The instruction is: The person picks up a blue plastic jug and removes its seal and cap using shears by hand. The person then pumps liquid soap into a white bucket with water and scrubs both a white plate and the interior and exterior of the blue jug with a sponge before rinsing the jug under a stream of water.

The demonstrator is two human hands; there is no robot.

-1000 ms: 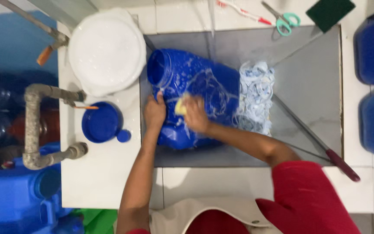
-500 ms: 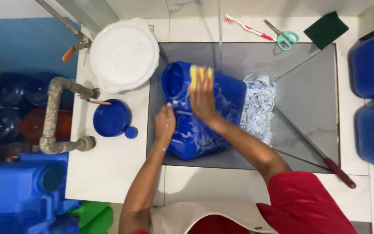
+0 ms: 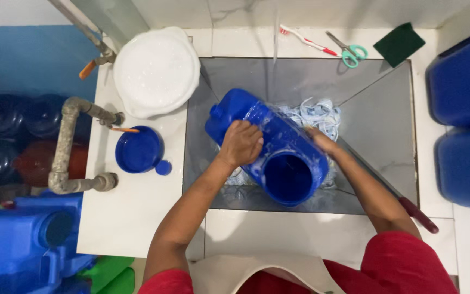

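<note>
The blue jug [image 3: 270, 147] lies on its side in the grey sink [image 3: 382, 125], its long axis slanting from the far left toward the person, open mouth facing them. The left hand [image 3: 240, 144] clamps the jug's upper flank. The right hand [image 3: 322, 142] presses the far side, mostly hidden, grip unclear. Both hands are equally close. A blue lid [image 3: 138, 149] sits on the white worktop [image 3: 131, 212] left of the sink.

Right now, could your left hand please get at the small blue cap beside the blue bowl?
Probably yes: the left hand rests on the blue jug in the sink, and the bare white counter between it and the small blue cap holds nothing in the way.
</note>
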